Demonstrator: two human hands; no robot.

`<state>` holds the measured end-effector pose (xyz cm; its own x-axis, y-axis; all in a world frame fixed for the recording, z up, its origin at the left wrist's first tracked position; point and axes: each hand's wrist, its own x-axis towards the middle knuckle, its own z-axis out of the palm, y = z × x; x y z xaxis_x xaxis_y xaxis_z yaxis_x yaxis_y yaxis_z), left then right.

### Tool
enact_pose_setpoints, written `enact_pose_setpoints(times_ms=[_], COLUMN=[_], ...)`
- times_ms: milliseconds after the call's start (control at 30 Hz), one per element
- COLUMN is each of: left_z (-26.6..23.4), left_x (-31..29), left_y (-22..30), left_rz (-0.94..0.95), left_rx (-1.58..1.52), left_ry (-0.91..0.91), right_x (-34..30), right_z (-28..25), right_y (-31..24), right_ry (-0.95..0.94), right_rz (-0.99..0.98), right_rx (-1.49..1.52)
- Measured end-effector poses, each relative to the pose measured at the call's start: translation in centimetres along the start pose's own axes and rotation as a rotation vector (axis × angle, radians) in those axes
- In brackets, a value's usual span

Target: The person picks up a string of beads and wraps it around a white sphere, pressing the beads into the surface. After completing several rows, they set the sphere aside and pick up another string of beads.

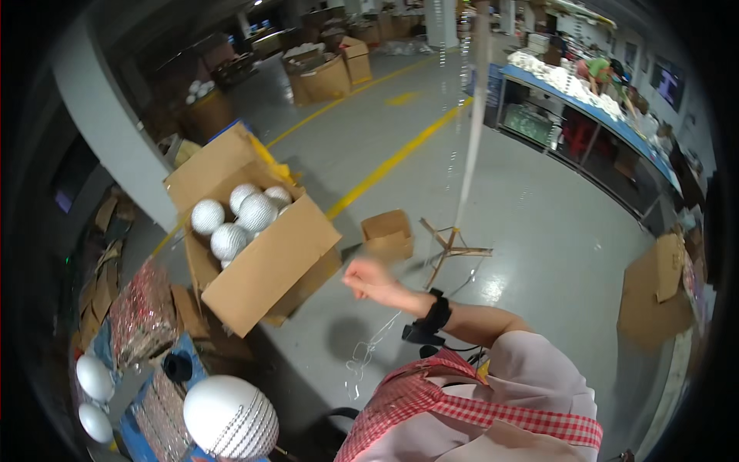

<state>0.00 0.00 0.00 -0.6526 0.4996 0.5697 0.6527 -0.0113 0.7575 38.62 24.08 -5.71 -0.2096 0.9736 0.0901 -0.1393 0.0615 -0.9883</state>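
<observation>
My right hand (pixel 371 279) is raised in the middle of the view, fingers curled together. It is slightly blurred, and what it may pinch is too small to make out. A black strap (pixel 437 312) wraps the wrist. At the lower left is a large smooth white ball (pixel 218 406), with rows of silver rhinestone trim (pixel 248 431) round its lower right side. The right hand is well apart from this ball. My left hand does not show. Thin clear strands (pixel 362 360) hang or lie below the right hand.
An open carton (pixel 269 266) holds several silver-covered balls (pixel 258 212). White balls (pixel 94 377) and plastic-wrapped bundles (pixel 145 319) lie at left. A pole on a wooden-legged stand (pixel 450 248) and a small box (pixel 387 235) stand ahead. Another person (pixel 596 71) leans over a blue-topped table (pixel 570 94).
</observation>
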Motion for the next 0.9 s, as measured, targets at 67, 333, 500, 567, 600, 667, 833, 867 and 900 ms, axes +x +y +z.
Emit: enact_pose_setpoints(times_ms=[67,333,500,567,600,667,833,867,900], left_z=[-0.4,5.0,12.0,13.4,13.9,15.5,22.1,23.0,23.6], left_x=[1.4,-2.8,-4.1,-4.5,-4.3,-5.2,-8.9,-9.3,-9.8], left_y=[-1.0,9.8,19.4,19.7,16.6,15.6,27.1,26.7,27.2], left_rz=[0.035,0.060,0.012,0.008,0.037,0.056,0.029,0.069,0.043], left_rx=[0.099,0.029,-0.029,-0.041,-0.066,-0.101,-0.195,-0.225,-0.220], left_ry=[0.010,0.129,-0.059,-0.133,-0.247,-0.369,-0.638,-0.681,-0.675], right_x=[-0.1,-4.4,-7.8,-7.8,-7.7,-8.0,-10.9,-12.4,-12.5], right_z=[-4.9,-39.3,-54.8,-58.9,-58.9,-60.0,-66.3,-67.4,-64.2], right_y=[-1.2,-19.6,-31.6,-35.4,-37.1,-39.7,-42.6,-43.6,-43.8], right_ry=[0.207,1.075,1.769,1.845,1.842,1.691,1.584,1.547,1.412], right_rz=[-0.057,-0.509,-0.658,-0.696,-0.626,-0.520,-0.602,-0.641,-0.695], right_rx=[-0.010,-0.424,-1.111,-1.224,-1.161,-1.146,-1.154,-1.018,-0.665])
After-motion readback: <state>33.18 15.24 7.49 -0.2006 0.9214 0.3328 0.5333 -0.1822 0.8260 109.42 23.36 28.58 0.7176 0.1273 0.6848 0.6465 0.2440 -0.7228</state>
